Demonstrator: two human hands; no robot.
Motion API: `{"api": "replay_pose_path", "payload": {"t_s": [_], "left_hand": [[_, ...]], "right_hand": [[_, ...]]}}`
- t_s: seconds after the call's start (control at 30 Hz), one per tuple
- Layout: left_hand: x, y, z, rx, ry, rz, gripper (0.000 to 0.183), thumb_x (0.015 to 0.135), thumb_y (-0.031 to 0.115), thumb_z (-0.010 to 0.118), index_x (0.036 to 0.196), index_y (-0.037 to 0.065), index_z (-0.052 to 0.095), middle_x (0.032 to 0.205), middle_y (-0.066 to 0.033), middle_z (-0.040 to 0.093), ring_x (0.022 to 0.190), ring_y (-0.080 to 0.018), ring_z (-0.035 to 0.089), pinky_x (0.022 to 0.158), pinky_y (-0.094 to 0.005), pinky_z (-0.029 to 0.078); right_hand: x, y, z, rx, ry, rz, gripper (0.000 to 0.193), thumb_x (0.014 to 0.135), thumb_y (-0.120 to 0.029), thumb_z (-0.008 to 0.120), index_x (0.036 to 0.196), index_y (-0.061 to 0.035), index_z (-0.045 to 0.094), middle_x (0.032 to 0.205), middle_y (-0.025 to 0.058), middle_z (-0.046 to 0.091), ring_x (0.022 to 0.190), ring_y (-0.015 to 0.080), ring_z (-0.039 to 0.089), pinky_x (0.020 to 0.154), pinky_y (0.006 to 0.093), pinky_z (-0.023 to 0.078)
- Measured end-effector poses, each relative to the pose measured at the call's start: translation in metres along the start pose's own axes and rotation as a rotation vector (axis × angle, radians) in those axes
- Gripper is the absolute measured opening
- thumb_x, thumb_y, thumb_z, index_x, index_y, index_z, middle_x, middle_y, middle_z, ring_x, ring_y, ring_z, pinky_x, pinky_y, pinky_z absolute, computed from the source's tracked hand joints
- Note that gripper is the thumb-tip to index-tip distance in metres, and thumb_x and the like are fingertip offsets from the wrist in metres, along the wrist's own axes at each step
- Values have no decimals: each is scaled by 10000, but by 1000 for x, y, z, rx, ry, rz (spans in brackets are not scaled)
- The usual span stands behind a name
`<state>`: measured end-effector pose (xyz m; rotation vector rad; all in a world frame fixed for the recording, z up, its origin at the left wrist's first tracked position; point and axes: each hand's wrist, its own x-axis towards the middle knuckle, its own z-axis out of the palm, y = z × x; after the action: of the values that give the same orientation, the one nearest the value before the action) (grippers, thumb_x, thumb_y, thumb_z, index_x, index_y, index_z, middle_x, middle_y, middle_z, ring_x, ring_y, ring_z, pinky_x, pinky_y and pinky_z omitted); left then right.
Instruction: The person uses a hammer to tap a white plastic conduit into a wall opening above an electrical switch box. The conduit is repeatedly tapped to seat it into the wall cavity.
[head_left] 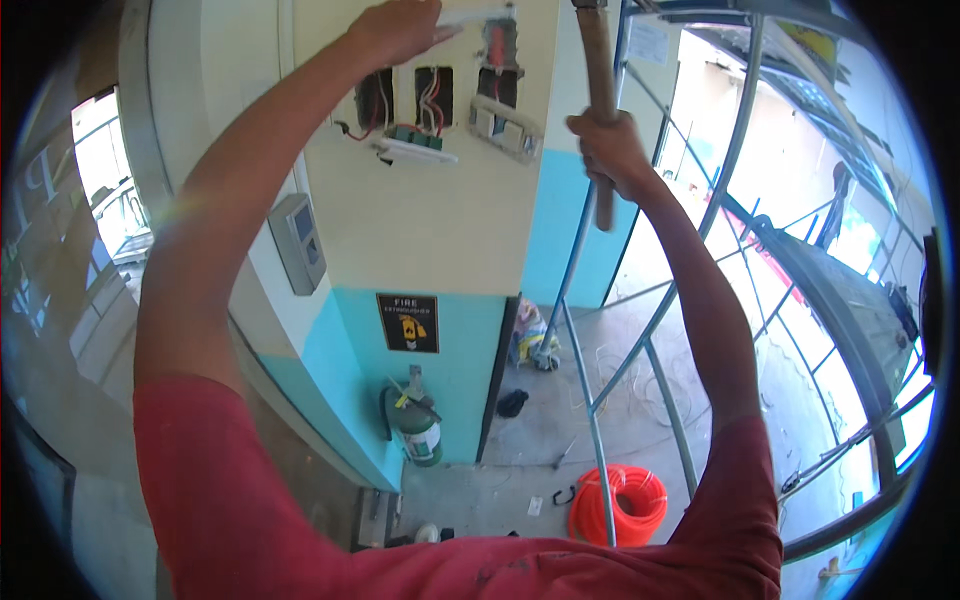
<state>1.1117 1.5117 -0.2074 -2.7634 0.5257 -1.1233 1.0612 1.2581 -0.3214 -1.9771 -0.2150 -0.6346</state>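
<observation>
My right hand [618, 158] is wrapped round the wooden handle of a hammer [600, 70], raised upright. Its head is partly cut off by the upper edge. At the top of the cream wall, my left hand [400, 32] grips a pale, chisel-like metal bar [478, 14]. The bar's far end is by a roughly chipped recess [500, 45] showing reddish material. Below the hands are opened wall boxes [434, 98] with red and white wires. A switch plate with green backing [415, 145] hangs from the wires, and another switch plate [505, 128] hangs tilted at the right.
Metal scaffolding [650, 340] stands close on the right. A green fire extinguisher [418, 430] hangs low on the blue wall under a black sign [408, 323]. A grey wall device [297, 243] is at left. An orange coil of tubing [640, 490] lies on the floor.
</observation>
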Motion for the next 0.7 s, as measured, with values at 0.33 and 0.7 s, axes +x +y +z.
{"api": "replay_pose_path", "payload": {"t_s": [0.33, 0.7], "left_hand": [[-1, -11, 5, 26, 86, 70, 521, 927, 459, 456, 1019, -46, 547, 897, -214, 636, 855, -319, 637, 757, -432, 518], [-4, -17, 5, -10, 52, 50, 504, 928, 445, 457, 1028, -38, 558, 969, -217, 628, 915, -319, 626, 780, -438, 513]], "right_hand": [[-21, -55, -56, 528, 134, -1134, 134, 873, -106, 586, 749, -59, 571, 599, 5, 514, 476, 86, 459, 450, 238, 371], [-62, -79, -35, 196, 282, -678, 195, 894, -143, 546, 728, -50, 504, 531, -14, 432, 437, 58, 425, 419, 206, 354]]}}
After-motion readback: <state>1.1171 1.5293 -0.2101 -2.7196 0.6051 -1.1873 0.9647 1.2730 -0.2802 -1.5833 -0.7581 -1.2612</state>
